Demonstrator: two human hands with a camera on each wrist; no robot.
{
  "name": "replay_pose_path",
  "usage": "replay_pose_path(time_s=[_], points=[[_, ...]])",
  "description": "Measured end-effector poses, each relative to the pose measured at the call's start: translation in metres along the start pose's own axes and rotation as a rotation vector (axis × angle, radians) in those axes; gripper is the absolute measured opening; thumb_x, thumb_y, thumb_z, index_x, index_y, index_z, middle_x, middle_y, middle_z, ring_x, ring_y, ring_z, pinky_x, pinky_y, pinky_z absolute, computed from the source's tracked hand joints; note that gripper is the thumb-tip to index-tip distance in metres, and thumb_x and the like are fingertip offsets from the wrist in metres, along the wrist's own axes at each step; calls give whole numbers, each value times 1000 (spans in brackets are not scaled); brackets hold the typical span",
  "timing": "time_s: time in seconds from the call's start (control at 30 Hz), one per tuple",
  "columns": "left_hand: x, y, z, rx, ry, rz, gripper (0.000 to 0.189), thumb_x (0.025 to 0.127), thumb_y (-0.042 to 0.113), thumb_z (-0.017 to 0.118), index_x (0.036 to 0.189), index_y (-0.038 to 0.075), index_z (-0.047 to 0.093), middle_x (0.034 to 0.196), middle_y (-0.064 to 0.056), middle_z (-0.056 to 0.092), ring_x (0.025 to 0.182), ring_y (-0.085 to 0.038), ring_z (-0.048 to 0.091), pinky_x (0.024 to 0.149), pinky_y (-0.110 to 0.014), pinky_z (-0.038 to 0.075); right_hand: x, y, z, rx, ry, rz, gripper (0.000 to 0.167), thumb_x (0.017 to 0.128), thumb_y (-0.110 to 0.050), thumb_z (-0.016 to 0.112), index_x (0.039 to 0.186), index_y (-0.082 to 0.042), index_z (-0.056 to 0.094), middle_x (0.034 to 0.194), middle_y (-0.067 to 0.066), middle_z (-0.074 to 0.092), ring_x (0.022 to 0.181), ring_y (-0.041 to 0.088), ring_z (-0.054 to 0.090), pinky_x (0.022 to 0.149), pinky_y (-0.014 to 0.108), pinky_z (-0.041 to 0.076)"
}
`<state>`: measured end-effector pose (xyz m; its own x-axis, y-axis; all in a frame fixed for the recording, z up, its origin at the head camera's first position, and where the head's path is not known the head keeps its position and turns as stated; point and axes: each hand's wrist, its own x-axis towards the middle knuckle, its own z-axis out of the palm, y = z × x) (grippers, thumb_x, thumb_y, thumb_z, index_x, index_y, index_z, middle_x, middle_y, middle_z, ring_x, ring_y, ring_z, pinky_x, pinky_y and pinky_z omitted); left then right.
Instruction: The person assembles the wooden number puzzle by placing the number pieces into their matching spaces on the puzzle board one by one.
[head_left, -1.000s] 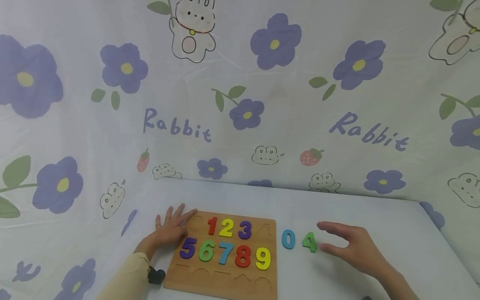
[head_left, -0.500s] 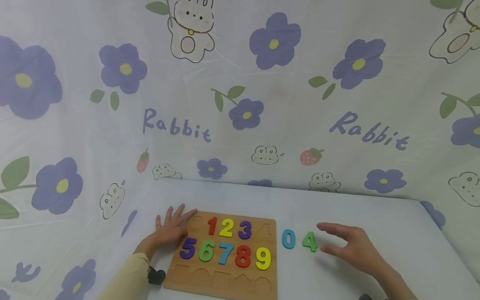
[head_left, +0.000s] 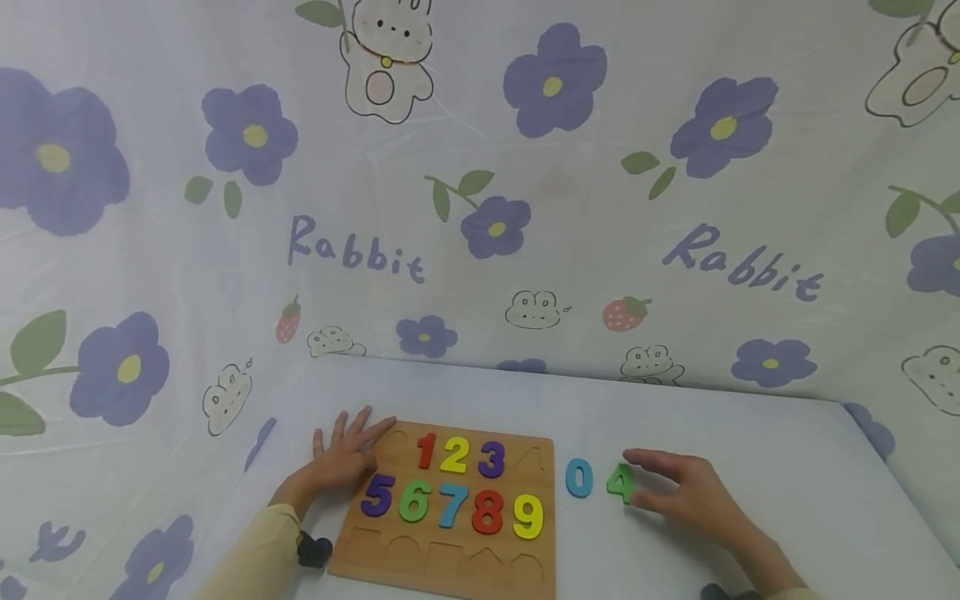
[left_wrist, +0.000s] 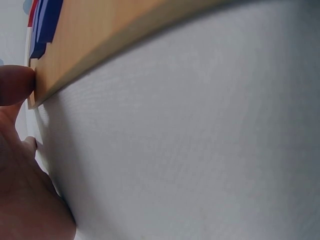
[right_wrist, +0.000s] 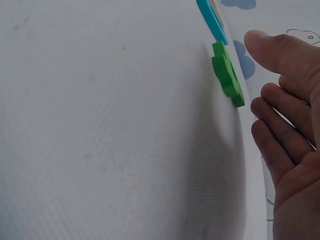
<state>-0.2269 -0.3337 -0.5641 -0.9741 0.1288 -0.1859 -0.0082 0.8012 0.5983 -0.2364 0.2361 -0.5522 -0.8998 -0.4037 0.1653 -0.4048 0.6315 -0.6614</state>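
Observation:
My left hand (head_left: 343,454) rests at the upper left edge of a wooden number puzzle board (head_left: 405,558), fingers spread and index finger along the corner. In the left wrist view the thumb (left_wrist: 17,85) touches the board's edge. To the right of the board a green number 4 (head_left: 620,483) lies on the white table, beside a blue number 0 (head_left: 579,478). My right hand (head_left: 693,498) hovers at the right side of the 4, thumb and fingers parted. In the right wrist view a gap shows between its fingertips and the green 4 (right_wrist: 227,75).
Coloured numbers sit in the board's two upper rows, among them a purple 5 (head_left: 377,496) and a yellow 9 (head_left: 528,517). Vacant recesses show at the top corners and along the bottom row. A patterned cloth (head_left: 465,150) hangs behind the white table (head_left: 795,467).
My right hand has shifted slightly left, bringing its thumb and fingers closer around the green 4. The left hand and the numbers stay where they were.

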Motion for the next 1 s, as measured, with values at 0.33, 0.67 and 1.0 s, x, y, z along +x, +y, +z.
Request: replay_pose_path(time_s=[0.33,0.67,1.0], points=[[0,3,-2,10,-9,-9,77,93,17,53,169,27,44,184,-22,6,166,-57,-16,120,-81,-26,5,4,6,-23,-21,36,61,82,-30,97,137,-16,77,138,-1,78,136,32,69,112,48,56],[-2,7,-3,29,-9,-29,75,95,16,54,169,26,44,184,-24,6,165,-59,-16,120,-83,-24,6,4,10,-94,-22,17,58,82,-24,96,137,-17,77,136,-4,79,135,31,71,111,52,57],[0,5,0,14,-3,-19,76,94,18,54,169,30,45,184,-22,7,165,-58,-16,119,-82,-26,2,-5,4,-132,52,3,58,83,-24,96,138,-16,77,135,-1,80,130,32,74,108,55,59]])
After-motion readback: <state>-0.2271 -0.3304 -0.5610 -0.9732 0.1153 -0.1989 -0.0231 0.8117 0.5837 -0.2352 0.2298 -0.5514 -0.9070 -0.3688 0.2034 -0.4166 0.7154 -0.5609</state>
